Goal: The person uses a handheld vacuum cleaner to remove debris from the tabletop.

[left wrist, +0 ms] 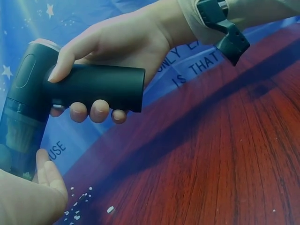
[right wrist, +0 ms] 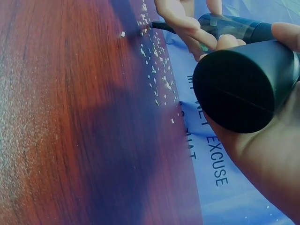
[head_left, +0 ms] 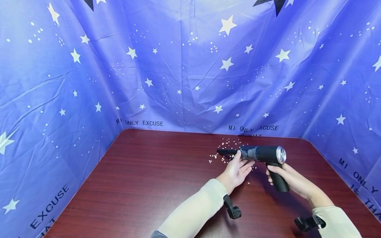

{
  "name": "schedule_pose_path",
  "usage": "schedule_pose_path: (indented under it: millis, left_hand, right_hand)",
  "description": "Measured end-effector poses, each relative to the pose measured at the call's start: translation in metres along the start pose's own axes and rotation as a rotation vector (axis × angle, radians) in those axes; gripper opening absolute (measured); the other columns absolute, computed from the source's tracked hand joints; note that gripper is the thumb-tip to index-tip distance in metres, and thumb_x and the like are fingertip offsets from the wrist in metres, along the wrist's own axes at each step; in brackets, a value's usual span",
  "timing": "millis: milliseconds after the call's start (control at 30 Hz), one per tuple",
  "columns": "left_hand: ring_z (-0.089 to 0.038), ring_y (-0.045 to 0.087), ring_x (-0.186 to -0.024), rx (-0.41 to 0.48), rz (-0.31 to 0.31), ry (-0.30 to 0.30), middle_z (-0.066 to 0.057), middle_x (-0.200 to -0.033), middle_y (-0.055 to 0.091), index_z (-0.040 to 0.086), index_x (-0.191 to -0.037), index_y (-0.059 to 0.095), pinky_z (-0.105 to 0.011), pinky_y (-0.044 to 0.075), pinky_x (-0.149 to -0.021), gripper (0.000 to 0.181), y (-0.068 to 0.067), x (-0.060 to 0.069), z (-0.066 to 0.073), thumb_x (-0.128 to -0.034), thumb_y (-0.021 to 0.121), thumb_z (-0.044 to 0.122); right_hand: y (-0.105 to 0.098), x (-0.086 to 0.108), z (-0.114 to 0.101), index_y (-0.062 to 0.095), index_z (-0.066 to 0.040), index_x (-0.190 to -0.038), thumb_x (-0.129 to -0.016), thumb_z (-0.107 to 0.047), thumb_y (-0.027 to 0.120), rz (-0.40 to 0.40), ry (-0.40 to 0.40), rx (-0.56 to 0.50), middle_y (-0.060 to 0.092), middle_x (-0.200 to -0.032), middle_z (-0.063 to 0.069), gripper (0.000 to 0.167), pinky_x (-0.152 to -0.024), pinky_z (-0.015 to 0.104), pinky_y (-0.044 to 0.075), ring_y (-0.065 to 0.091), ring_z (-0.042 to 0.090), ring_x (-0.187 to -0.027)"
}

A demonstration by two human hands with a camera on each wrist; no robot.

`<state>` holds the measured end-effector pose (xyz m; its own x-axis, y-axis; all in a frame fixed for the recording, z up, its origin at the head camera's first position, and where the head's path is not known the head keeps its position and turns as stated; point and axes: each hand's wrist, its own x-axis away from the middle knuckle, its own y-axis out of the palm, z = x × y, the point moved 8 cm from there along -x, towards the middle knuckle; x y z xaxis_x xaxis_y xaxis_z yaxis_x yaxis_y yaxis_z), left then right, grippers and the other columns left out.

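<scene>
A black handheld vacuum [head_left: 266,153] with a clear section and a narrow dark nozzle [head_left: 227,151] is held above the table, its nozzle pointing left among small white bits [head_left: 224,158]. The right hand [head_left: 293,180] grips its handle [left wrist: 101,86], fingers wrapped round it. Under the clear front section is the left hand [head_left: 236,172], thumb up by the nozzle's base and the other fingers extended beneath. In the right wrist view the nozzle tip [right wrist: 157,25] lies at the scattered bits [right wrist: 161,70]; the handle's end [right wrist: 234,89] hides part of the body.
The dark red wooden table [head_left: 143,185] stretches to a blue star-patterned curtain [head_left: 184,66] behind and at both sides. A few stray white bits lie nearer the hands. Black wrist mounts [head_left: 232,207] sit on both light sleeves.
</scene>
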<state>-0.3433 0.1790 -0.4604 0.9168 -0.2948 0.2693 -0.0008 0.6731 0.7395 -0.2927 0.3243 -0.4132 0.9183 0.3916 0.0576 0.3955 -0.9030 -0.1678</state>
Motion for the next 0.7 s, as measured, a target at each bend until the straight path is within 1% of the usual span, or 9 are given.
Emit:
schedule_pose_path:
  millis: [133, 433, 500, 700]
  left_hand:
    - [-0.039, 0.056, -0.125, 0.001, 0.001, 0.001, -0.027, -0.135, 0.056, -0.007, -0.134, 0.052, -0.051, 0.035, -0.112, 0.050, 0.0003, 0.0019, 0.0008, -0.1079, 0.045, 0.034]
    - [-0.039, 0.056, -0.126, -0.006, -0.014, 0.003, -0.027, -0.136, 0.056, -0.008, -0.136, 0.051, -0.050, 0.036, -0.112, 0.051, -0.0022, 0.0048, 0.0005, -0.1080, 0.045, 0.035]
    - [-0.038, 0.056, -0.126, 0.000, -0.015, -0.003, -0.026, -0.136, 0.056, -0.007, -0.136, 0.051, -0.049, 0.035, -0.113, 0.051, -0.0029, 0.0048, 0.0003, -0.1079, 0.045, 0.035]
    - [-0.039, 0.056, -0.126, -0.002, -0.017, -0.017, -0.027, -0.139, 0.054, -0.008, -0.137, 0.050, -0.050, 0.035, -0.113, 0.052, -0.0045, 0.0058, -0.0007, -0.1074, 0.047, 0.035]
  right_hand:
    - [0.0002, 0.0003, -0.0010, 0.050, -0.019, -0.119, -0.108, -0.016, 0.042, -0.001, -0.007, -0.008, 0.061, -0.100, 0.005, 0.014, -0.076, 0.038, 0.057, 0.065, 0.019, -0.085]
    - [0.0024, -0.0003, -0.0008, 0.052, -0.018, -0.117, -0.109, -0.015, 0.040, -0.036, -0.007, -0.048, 0.061, -0.098, 0.002, 0.015, -0.075, 0.037, 0.057, 0.064, 0.016, -0.083]
    - [0.0027, 0.0000, -0.0004, 0.052, -0.018, -0.117, -0.109, -0.015, 0.040, -0.041, -0.008, -0.053, 0.061, -0.098, 0.002, 0.015, -0.075, 0.037, 0.057, 0.063, 0.016, -0.083]
    - [0.0034, 0.0006, -0.0001, 0.054, -0.017, -0.115, -0.109, -0.014, 0.039, -0.046, -0.015, -0.067, 0.062, -0.097, 0.001, 0.016, -0.074, 0.036, 0.057, 0.063, 0.015, -0.082]
